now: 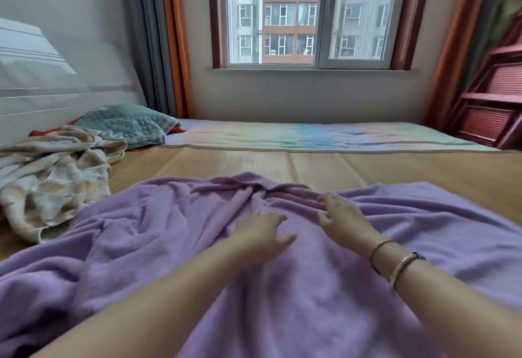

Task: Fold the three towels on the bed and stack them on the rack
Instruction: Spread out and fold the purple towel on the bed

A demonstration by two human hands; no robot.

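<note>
A large purple towel (158, 233) lies spread and wrinkled across the near part of the bed. My left hand (261, 234) rests flat on its middle with relaxed fingers. My right hand (343, 220) lies on the towel just to the right, fingers spread, beside a bunch of folds at the far edge. A beige and white patterned towel (53, 177) lies crumpled at the left. Behind it a teal towel (132, 124) lies near the headboard. The red rack (497, 103) stands at the far right by the wall.
A tan mat (310, 165) covers the bed, with a pastel striped sheet (310, 134) along its far side. A white headboard (42, 83) rises at the left. A window (310, 16) with orange and grey curtains fills the far wall.
</note>
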